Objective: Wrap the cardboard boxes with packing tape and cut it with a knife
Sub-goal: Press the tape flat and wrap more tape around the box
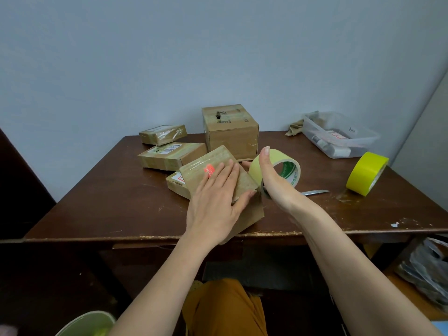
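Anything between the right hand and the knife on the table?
Only the tape roll that the right hand holds. The knife lies just beyond that hand, blade tip showing, with bare table around it.

Hidden under the left hand: much of the tilted cardboard box. Behind the right hand: the near rim of the tape roll and the knife handle, blade alone showing. Too blurred to identify: contents of the clear plastic tub. Cut by the bottom edge: a green bowl.
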### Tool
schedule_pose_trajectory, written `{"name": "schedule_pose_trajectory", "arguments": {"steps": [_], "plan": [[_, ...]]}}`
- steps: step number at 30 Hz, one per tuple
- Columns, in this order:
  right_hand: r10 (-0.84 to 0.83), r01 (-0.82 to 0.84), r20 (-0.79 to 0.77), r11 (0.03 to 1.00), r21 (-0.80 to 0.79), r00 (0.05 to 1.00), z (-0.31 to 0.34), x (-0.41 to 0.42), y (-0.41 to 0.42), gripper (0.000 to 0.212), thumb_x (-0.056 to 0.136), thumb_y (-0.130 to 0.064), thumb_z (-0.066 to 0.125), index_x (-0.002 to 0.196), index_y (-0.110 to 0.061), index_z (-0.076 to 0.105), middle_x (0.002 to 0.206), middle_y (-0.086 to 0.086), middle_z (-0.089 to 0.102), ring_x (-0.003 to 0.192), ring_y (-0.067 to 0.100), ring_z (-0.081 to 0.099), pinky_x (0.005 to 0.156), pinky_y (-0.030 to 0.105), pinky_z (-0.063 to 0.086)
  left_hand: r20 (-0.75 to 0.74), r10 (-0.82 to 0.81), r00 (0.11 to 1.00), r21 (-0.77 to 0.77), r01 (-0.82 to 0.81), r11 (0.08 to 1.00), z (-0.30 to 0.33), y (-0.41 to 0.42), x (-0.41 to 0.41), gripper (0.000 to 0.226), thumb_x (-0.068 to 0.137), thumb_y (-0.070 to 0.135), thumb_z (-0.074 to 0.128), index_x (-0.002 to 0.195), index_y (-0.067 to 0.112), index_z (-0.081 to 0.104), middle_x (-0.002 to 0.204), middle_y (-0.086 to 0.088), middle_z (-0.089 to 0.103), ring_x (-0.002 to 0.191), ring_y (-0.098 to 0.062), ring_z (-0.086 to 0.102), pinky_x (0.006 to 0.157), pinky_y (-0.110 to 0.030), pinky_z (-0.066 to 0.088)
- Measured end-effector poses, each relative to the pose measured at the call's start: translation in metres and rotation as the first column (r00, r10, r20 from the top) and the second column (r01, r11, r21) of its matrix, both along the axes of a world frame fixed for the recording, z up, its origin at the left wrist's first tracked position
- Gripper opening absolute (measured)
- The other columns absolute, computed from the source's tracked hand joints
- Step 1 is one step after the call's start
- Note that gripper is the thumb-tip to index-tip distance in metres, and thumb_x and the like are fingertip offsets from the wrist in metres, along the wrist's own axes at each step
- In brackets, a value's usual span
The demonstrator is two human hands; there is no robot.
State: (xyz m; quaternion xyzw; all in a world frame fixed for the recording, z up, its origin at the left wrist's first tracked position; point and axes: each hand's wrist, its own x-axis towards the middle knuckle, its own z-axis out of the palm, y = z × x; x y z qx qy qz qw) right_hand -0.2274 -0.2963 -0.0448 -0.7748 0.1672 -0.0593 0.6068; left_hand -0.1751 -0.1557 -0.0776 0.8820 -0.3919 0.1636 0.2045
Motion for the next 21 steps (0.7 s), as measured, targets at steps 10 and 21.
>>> {"name": "schedule_pose_trajectory", "arguments": {"steps": [10, 21], "plan": [[0.055, -0.009, 0.082, 0.876, -0.482, 0.995, 0.035, -0.010, 0.016, 0.087, 0.091, -0.069, 0.000, 0.155, -0.019, 0.030, 0.139, 0.005, 0.057, 0.135, 0.022, 0.044, 0.094, 0.021, 0.030, -0.241, -0.197, 0.950, -0.380, 0.095, 0.920, -0.006, 0.010, 0.009, 0.074, 0.085, 0.073, 0.034, 0.152, 0.044, 0.021, 0.160, 0.022, 0.018, 0.145, -0.005, 0.016, 0.120, -0.041, 0.018], [0.076, 0.080, 0.311, 0.884, -0.460, 0.947, 0.036, -0.001, 0.029, 0.036, 0.102, -0.053, 0.031, 0.075, -0.037, 0.048, 0.109, -0.003, 0.062, 0.147, 0.010, 0.027, 0.098, 0.010, 0.023, -0.215, -0.296, 0.931, -0.491, 0.159, 0.856, -0.013, 0.014, 0.017, 0.076, 0.079, 0.069, 0.058, 0.146, 0.043, 0.032, 0.154, 0.039, 0.014, 0.144, -0.001, 0.013, 0.118, -0.052, 0.021]]}}
